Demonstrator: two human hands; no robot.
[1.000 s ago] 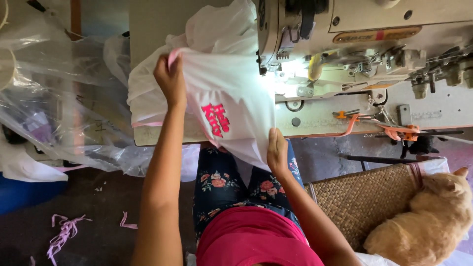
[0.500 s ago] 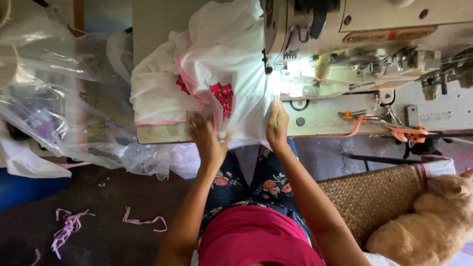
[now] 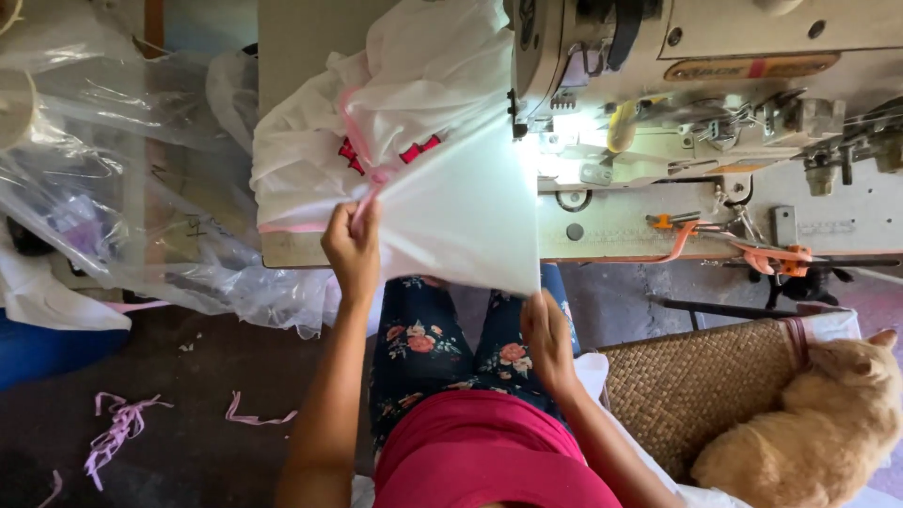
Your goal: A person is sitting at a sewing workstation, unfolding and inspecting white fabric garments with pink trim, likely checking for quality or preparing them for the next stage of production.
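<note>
floor [image 3: 188, 452]: dark, pink scraps [image 3: 118, 428] | woven basket [image 3: 705, 386] | plastic sheeting [image 3: 122, 188]

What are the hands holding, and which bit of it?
Both hold the white garment. The left hand pinches its pink-trimmed edge, and the right hand holds its lower corner, hanging off the table edge.

A pale bench [image 3: 301, 56] carries a cream industrial sewing machine [image 3: 715, 113] on its right part and a heap of white cloth [image 3: 414, 122] with pink trim on its left, the cloth hanging over the near edge. Below, the dark floor [image 3: 179, 442] bears pink fabric scraps [image 3: 118, 433] and crumpled clear plastic sheeting [image 3: 113, 188].
</note>
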